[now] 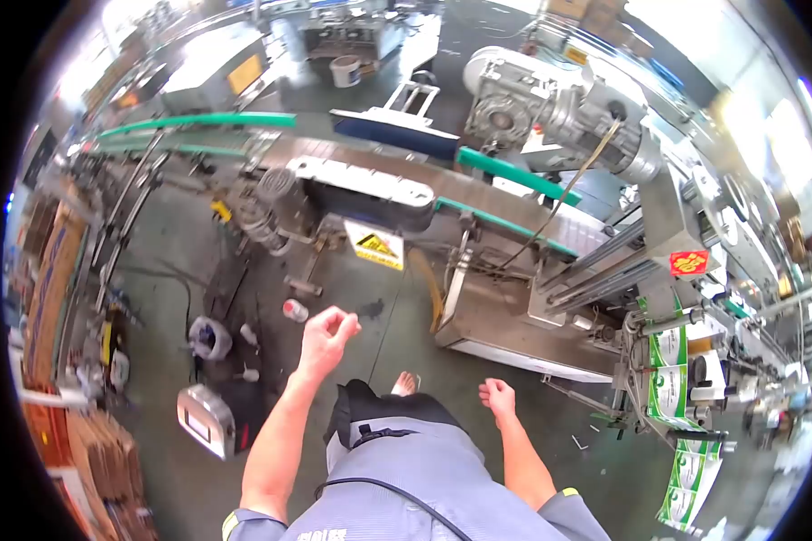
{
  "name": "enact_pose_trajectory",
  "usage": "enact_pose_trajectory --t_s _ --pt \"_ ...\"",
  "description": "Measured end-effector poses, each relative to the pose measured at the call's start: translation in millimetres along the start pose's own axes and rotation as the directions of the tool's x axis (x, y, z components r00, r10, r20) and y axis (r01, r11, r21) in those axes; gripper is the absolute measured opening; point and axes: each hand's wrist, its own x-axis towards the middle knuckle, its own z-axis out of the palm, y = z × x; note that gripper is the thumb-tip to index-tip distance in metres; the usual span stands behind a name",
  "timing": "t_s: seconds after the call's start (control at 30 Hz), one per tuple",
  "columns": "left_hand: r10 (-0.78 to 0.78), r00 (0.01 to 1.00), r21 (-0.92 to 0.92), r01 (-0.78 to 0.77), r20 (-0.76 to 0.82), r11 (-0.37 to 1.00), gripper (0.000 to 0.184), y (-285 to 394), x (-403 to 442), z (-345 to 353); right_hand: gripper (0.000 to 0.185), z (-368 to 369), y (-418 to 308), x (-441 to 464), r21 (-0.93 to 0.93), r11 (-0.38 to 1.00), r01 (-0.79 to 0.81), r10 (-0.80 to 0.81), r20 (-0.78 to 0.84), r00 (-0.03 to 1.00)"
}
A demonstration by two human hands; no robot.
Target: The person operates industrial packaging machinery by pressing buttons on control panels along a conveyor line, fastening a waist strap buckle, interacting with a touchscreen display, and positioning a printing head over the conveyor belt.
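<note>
My left hand (330, 339) is raised in front of my body, its fingers curled together; whether anything small is between them is hidden. Beyond it are the conveyor (397, 167) and a yellow warning sign (374, 244) hanging below the belt. On the floor near that hand lies a small red and white can (295, 310). To the right, my right hand (496, 397) hangs at my side with its fingers curled in, near the lower edge of a metal machine base (514, 329). Nothing shows in it, though its palm is hidden.
A gearmotor (550, 104) sits above the conveyor. At the right, green and white printed film (668, 374) runs down rollers. A metal box with a screen (206, 419) stands on the floor at left, beside a bin (209, 338). Flattened cardboard (108, 460) leans lower left.
</note>
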Motion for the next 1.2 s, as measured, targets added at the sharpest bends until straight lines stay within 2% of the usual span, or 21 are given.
enact_pose_trajectory --t_s 0.1,0.17,0.23,0.3,0.37,0.43,0.47,0.5,0.53,0.57,0.63,0.7,0.77,0.8,0.9,0.97,1.0,1.1,1.13,1.17,1.2 --pt "0.268 0.962 -0.193 -0.253 0.053 0.948 0.023 74 112 22 0.028 23 -80 -17 0.151 0.987 0.058 -0.053 -0.035 0.998" --pt "0.312 0.95 -0.235 -0.298 0.023 0.925 0.024 115 186 41 0.027 47 -129 -34 0.22 0.961 0.166 -0.173 0.014 0.985" --pt "0.368 0.929 -0.302 -0.359 -0.029 0.883 0.025 138 265 68 0.028 83 -193 -60 0.312 0.904 0.292 -0.36 0.187 0.914" --pt "0.367 0.929 -0.33 -0.363 -0.051 0.871 0.025 134 351 101 0.029 122 -262 -82 0.244 0.906 0.344 -0.417 0.394 0.819" --pt "0.366 0.93 -0.15 -0.368 -0.043 0.917 0.025 126 431 135 0.03 166 -294 -74 0.242 0.921 0.304 -0.387 0.484 0.785" --pt "0.266 0.96 -0.369 -0.28 -0.09 0.886 0.023 120 493 170 0.033 199 -310 -44 0.092 0.926 0.367 -0.371 0.409 0.834" --pt "0.272 0.955 -0.404 -0.296 -0.117 0.866 0.021 118 516 189 0.033 203 -312 -23 0.019 0.929 0.369 -0.36 0.272 0.892" --pt "0.25 0.964 -0.483 -0.26 -0.086 0.836 0.018 118 533 206 0.034 204 -307 -11 -0.054 0.937 0.345 -0.335 0.141 0.932" --pt "0.24 0.971 -0.426 -0.224 -0.016 0.876 0.016 118 539 216 0.033 202 -286 2 0.144 0.953 0.268 -0.275 0.034 0.961" --pt "0.25 0.967 -0.369 -0.214 0.051 0.904 0.014 125 551 226 0.031 194 -277 4 0.152 0.96 0.236 -0.23 -0.055 0.972" --pt "0.265 0.953 -0.314 -0.21 0.144 0.926 0.013 126 574 254 0.031 176 -247 0 0.022 0.989 0.145 -0.139 -0.188 0.972" --pt "0.283 0.92 -0.196 -0.235 0.272 0.952 0.015 138 591 271 0.028 170 -254 -14 0.085 0.989 0.121 -0.096 -0.251 0.963" --pt "0.325 0.886 -0.231 -0.258 0.329 0.938 0.017 139 606 297 0.025 171 -261 -21 0.391 0.919 0.045 0.074 -0.285 0.956" --pt "0.329 0.88 -0.239 -0.257 0.343 0.936 0.017 139 613 311 0.023 176 -263 -21 0.4 0.913 0.08 0.058 -0.322 0.945" --pt "0.45 0.813 -0.217 -0.395 0.371 0.893 0.018 142 634 351 0.023 192 -257 -19 0.276 0.96 0.05 0.075 -0.424 0.902" --pt "0.388 0.74 -0.271 -0.281 0.55 0.921 0.019 151 644 374 0.024 201 -234 -22 0.229 0.972 0.058 0.055 -0.46 0.886" --pt "0.327 0.714 -0.178 -0.278 0.619 0.944 0.021 163 648 381 0.023 203 -216 -26 0.154 0.988 0.006 0.071 -0.49 0.869" --pt "0.372 0.687 -0.139 -0.371 0.624 0.918 0.022 160 658 417 0.02 211 -118 -50 0.148 0.972 -0.183 0.233 -0.519 0.822" --pt "0.493 0.699 -0.156 -0.49 0.518 0.858 0.023 150 662 432 0.021 220 -76 -63 0.222 0.954 -0.2 0.293 -0.56 0.775" --pt "0.365 0.748 -0.163 -0.333 0.555 0.929 0.022 169 656 420 0.022 231 -43 -80 0.302 0.93 -0.212 0.357 -0.595 0.72" --pt "0.358 0.797 -0.188 -0.304 0.486 0.934 0.023 166 658 420 0.02 239 -24 -101 0.459 0.845 -0.274 0.516 -0.568 0.641"
